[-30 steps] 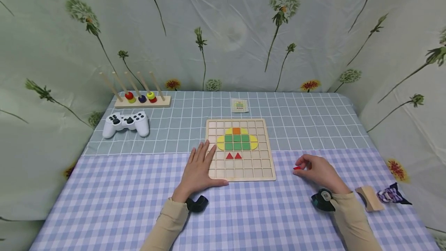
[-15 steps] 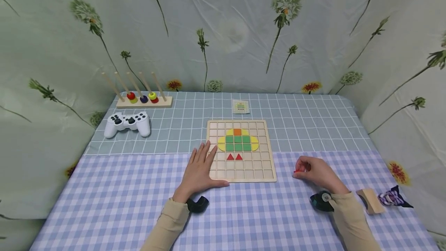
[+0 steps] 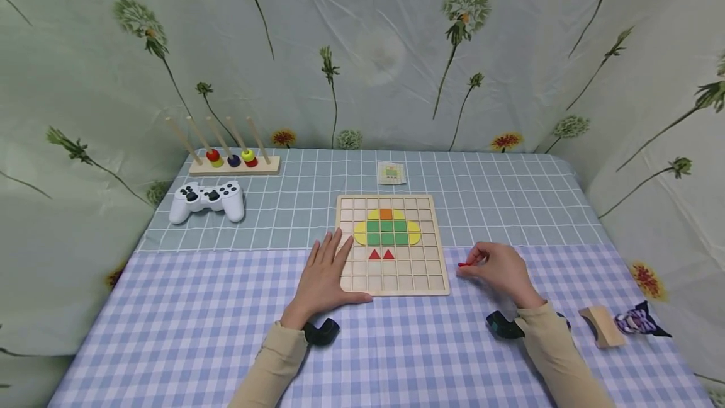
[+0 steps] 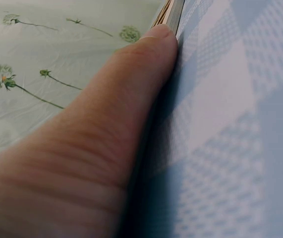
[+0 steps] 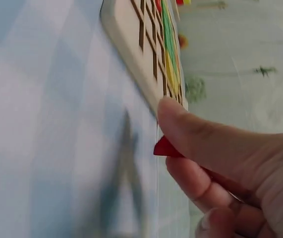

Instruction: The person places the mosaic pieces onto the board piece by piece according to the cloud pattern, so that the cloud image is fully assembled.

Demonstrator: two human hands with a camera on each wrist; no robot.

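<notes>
Head view: the right hand point(image 3: 498, 269) pinches a small red piece point(image 3: 464, 264) just right of the wooden grid board point(image 3: 393, 285) on the checked desk point(image 3: 187, 320). The left hand point(image 3: 324, 276) lies flat, fingers spread, on the board's left edge.

Left wrist view: the thumb point(image 4: 131, 84) presses along the board's edge.

Right wrist view: the red piece point(image 5: 167, 148) is thin, stiff and pointed, likely light and smooth; fingertips at its edges suit it.

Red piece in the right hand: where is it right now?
Head view: the small red piece is pinched in the right hand, above the blue checked tablecloth, just right of the wooden grid puzzle board near its lower right corner.
</notes>
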